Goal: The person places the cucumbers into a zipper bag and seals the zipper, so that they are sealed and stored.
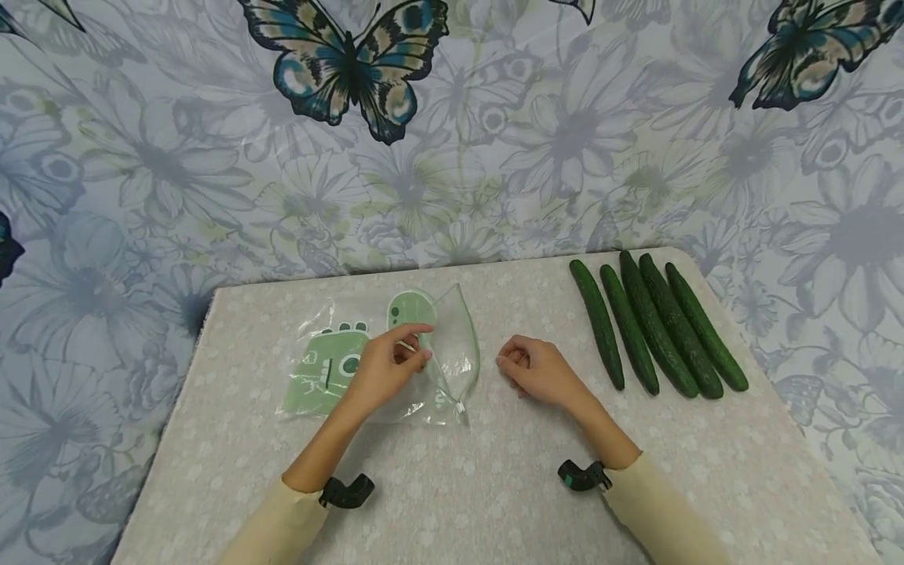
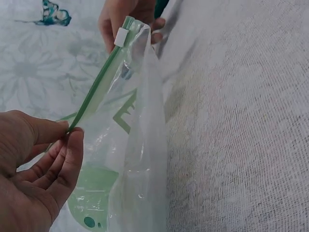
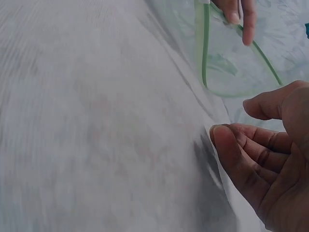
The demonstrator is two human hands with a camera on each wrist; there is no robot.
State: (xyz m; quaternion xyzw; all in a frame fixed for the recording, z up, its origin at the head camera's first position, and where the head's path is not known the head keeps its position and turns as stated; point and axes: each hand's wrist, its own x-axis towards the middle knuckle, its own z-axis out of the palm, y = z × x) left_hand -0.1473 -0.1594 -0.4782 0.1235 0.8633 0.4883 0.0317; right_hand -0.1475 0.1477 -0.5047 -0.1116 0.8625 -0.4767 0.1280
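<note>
A clear slider zip bag (image 1: 452,345) with green cartoon print lies on the table, its green-edged mouth spread apart at the right end. My left hand (image 1: 388,365) is over the bag. In the left wrist view, that hand's thumb and finger pinch the green zip strip (image 2: 91,94), and a white slider (image 2: 121,37) sits at its far end. Right of the bag, my right hand (image 1: 537,365) hovers with fingers loosely bent, holding nothing. Its thumb and forefinger stand apart in the right wrist view. Several cucumbers (image 1: 657,326) lie side by side farther right.
A pale patterned cloth covers the table (image 1: 452,502). Behind its back edge hangs a floral fabric (image 1: 494,157) with butterflies. Black wrist-worn devices (image 1: 348,492) sit at both sleeve cuffs.
</note>
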